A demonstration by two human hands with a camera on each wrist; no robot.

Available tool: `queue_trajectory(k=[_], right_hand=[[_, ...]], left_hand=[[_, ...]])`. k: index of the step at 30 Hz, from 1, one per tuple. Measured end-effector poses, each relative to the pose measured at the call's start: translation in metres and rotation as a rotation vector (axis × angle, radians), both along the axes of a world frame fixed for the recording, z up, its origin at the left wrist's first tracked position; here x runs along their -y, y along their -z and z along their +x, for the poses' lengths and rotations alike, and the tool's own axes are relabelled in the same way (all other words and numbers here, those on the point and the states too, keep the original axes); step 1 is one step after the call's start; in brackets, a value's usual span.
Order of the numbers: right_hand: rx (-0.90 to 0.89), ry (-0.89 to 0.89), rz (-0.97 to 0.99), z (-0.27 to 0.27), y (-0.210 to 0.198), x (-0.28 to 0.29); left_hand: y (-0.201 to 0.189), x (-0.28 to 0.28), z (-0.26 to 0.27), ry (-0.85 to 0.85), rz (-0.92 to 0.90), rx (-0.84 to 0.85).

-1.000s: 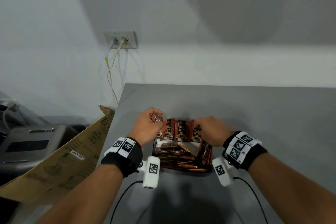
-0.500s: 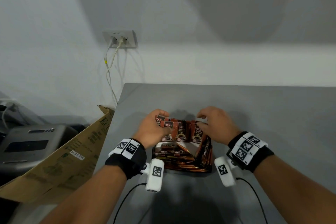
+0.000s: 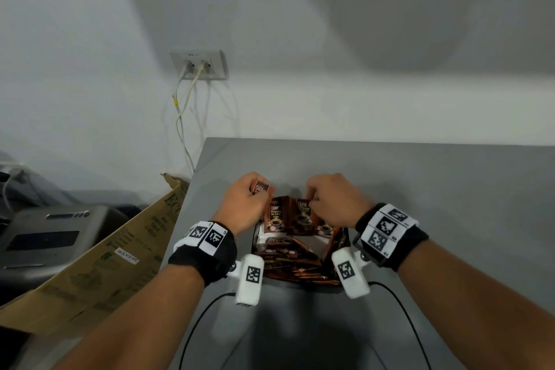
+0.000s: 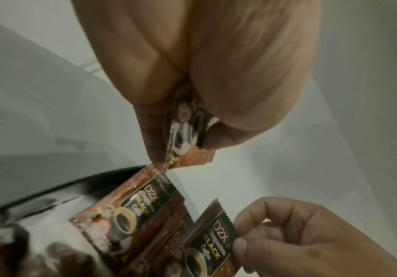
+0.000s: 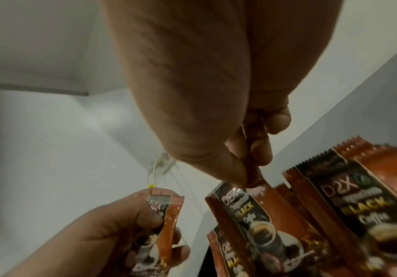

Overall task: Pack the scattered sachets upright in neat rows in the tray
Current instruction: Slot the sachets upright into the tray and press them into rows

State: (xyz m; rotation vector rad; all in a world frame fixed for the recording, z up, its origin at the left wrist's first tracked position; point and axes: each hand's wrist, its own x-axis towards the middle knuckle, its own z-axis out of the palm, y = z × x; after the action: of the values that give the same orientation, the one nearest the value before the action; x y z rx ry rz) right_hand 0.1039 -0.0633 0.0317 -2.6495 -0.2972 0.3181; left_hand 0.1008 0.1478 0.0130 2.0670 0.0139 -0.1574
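Observation:
A dark-rimmed tray (image 3: pixel 255 241) lies on the grey table, with brown coffee sachets (image 3: pixel 288 261) lying flat at its near side and a few upright sachets (image 3: pixel 275 215) along its far side. My left hand (image 3: pixel 256 193) pinches one sachet (image 3: pixel 261 188) just above the row's left end; the left wrist view shows this held sachet (image 4: pixel 188 136) hanging over the upright ones (image 4: pixel 131 209). My right hand (image 3: pixel 311 201) pinches the top of an upright sachet (image 3: pixel 303 208) mid-row, which the right wrist view shows between thumb and finger (image 5: pixel 254 173).
The grey table (image 3: pixel 435 189) reaches to the wall behind and on to the right. Its left edge runs close to the tray, with a cardboard box (image 3: pixel 105 255) and a grey machine (image 3: pixel 45 237) below it. A wall socket (image 3: pixel 198 64) with cables hangs above.
My right hand has shifted left from the row's right end to a sachet mid-row. My left hand, still holding its sachet, has risen slightly at the left end.

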Motion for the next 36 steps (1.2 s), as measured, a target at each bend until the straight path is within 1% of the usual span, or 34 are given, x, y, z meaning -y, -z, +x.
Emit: queue_trajectory(k=[3,6,12,16,20,25,27,31,36], right_hand=[[-0.023,-0.025,-0.076,-0.001,0.012,-0.01],[-0.006,-0.039,-0.14,-0.001,0.02,-0.014],[0.071,-0.058,-0.235,-0.001,0.027,-0.015],[0.13,-0.077,-0.269,-0.001,0.03,-0.013],[0.135,-0.069,-0.217,-0.003,0.028,-0.009],[0.125,0.045,-0.052,-0.005,0.021,0.014],[0.122,0.088,-0.022,-0.008,0.017,0.026],[0.067,0.14,0.046,-0.022,0.01,0.048],[0.012,0.136,0.081,-0.048,0.011,0.059]], left_hand=[[0.01,-0.005,-0.002,0.013,0.044,0.019],[0.013,-0.007,-0.005,0.026,0.063,0.038],[0.015,-0.011,-0.007,0.06,0.046,0.008],[0.014,-0.011,-0.003,0.105,0.134,0.06],[0.015,-0.009,0.004,0.192,0.235,0.097],[0.018,0.0,0.011,0.303,0.383,0.113],[0.019,0.003,0.014,0.336,0.427,0.108],[0.025,0.006,0.018,0.383,0.527,0.119],[0.032,0.006,0.019,0.381,0.628,0.208]])
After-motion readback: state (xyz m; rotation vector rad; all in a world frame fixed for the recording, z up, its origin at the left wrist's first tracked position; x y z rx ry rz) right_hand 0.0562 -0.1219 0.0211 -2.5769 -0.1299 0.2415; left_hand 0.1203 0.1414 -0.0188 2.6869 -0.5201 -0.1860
